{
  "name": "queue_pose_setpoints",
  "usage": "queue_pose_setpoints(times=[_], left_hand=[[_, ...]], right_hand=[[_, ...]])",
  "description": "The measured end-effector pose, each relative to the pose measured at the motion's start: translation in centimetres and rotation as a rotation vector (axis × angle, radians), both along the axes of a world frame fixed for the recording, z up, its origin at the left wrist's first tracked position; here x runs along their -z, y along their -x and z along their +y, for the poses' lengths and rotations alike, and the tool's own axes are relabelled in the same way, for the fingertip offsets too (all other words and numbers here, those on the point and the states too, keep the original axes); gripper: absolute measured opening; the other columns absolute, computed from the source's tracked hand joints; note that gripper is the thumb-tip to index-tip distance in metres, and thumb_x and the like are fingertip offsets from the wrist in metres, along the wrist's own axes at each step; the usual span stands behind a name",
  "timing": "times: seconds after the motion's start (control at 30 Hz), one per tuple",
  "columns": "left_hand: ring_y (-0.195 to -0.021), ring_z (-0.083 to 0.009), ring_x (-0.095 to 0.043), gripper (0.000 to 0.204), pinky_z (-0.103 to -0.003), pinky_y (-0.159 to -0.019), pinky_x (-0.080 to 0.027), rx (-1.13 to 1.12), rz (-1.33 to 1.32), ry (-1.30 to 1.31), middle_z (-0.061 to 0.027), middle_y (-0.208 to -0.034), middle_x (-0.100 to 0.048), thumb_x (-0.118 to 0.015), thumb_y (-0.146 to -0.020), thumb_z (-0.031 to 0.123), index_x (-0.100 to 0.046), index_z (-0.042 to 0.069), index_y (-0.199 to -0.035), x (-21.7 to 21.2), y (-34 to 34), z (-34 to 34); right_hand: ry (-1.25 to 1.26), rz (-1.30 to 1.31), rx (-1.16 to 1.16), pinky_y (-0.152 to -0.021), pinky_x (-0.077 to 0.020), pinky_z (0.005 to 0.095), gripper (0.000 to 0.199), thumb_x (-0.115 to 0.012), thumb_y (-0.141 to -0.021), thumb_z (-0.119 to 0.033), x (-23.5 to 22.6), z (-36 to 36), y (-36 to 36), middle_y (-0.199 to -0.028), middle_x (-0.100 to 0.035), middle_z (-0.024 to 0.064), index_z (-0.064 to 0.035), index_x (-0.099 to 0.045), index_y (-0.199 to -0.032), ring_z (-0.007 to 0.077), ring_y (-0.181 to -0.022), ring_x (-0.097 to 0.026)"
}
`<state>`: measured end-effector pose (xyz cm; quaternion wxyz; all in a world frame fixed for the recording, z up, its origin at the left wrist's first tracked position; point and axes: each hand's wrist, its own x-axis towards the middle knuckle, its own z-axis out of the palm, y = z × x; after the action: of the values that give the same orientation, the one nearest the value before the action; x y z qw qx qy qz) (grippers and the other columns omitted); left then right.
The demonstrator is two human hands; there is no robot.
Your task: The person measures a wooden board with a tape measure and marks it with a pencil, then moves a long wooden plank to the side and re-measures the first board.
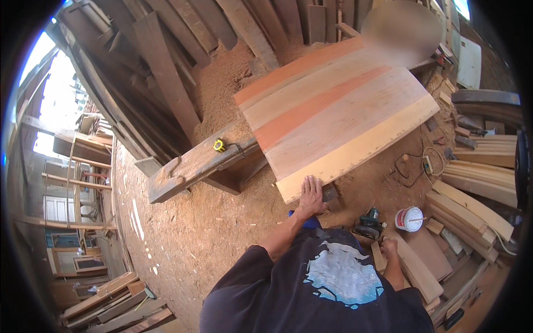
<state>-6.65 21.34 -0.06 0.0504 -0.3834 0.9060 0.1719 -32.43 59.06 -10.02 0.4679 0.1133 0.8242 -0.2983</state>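
- One wide panel [333, 105] in work; it runs ahead of the left fingers and off to their right, near corner just left of them.
- Left hand [312, 195]: fingers straight, slightly spread, laid on the panel's pale near band. Nothing seen clasped; can't tell if the thumb hooks under the edge.
- Right hand [390, 247]: curled like a loose fist, well apart from the panel. Can't tell if anything is inside it.
- Done, my read: several orange and tan bands sit edge to edge as one surface, no open gaps visible, so joining looks complete on the part I can see.
- Left, my read: face looks bare, no coating evident. Dark marks dot the near band right of the left fingers; can't tell if pencil or rough spots, so that edge may not be finished.
- Can't verify: far-right corner, farthest from the left fingers, sits behind a blurred patch. Underside hidden too.
- Power tool [368, 222], green and dark, lies just ahead and left of the right fingers, apart from the panel; no cut visible under way.
- White bucket [411, 220]: ahead and right of the right fingers.
- Yellow tape measure [219, 145]: well left of and beyond the left fingers, on a dusty beam [194, 169]. No measuring under way.
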Motion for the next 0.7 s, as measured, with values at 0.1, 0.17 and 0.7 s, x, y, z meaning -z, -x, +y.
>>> queue_pose_setpoints(times=[0.1, 0.17, 0.7], left_hand=[[-0.146, -0.0559, -0.011, 0.1, -0.059, -0.119, -0.018, 0.078, 0.052, -0.133, -0.0392, -0.155, -0.016, -0.073, -0.075, 0.045, -0.029, -0.003, -0.152, -0.8, -0.3, -1.1], [-0.148, -0.0513, -0.011, 0.092, -0.056, -0.12, -0.017, 0.115, 0.063, -0.308, -0.0367, -0.156, -0.018, -0.071, -0.078, 0.046, -0.036, -0.001, -0.149, -2.3, -0.2, -3.6], [-0.136, -0.0513, -0.037, 0.1, -0.058, -0.115, -0.026, -0.706, -0.001, 0.183, -0.0381, -0.143, -0.04, -0.073, -0.076, 0.046, -0.024, 0.006, -0.154, 0.3, -27.6, -37.9]], right_hand=[[0.2, 0.119, -0.01, -0.04, -0.0353, 0.0318, 0.019, -0.057, -0.092, -0.015, 1.9, -2.2, 1.7, -0.064, -0.052, 0.0027, -0.008, -0.055, -0.074, 0.0159, -0.047, -0.048], [0.317, 0.143, 0.007, -0.042, -0.0384, 0.0315, 0.018, -0.057, -0.093, -0.016, 3.4, -3.9, 2.0, -0.065, -0.053, 0.0026, -0.0062, -0.058, -0.078, 0.0156, -0.05, -0.05], [0.018, 0.395, -0.202, -0.064, -0.051, 0.0341, 0.03, -0.062, -0.091, -0.025, -1.2, -17.8, -10.6, -0.077, -0.067, 0.0067, 0.0027, -0.071, -0.098, 0.0169, -0.067, -0.063]])
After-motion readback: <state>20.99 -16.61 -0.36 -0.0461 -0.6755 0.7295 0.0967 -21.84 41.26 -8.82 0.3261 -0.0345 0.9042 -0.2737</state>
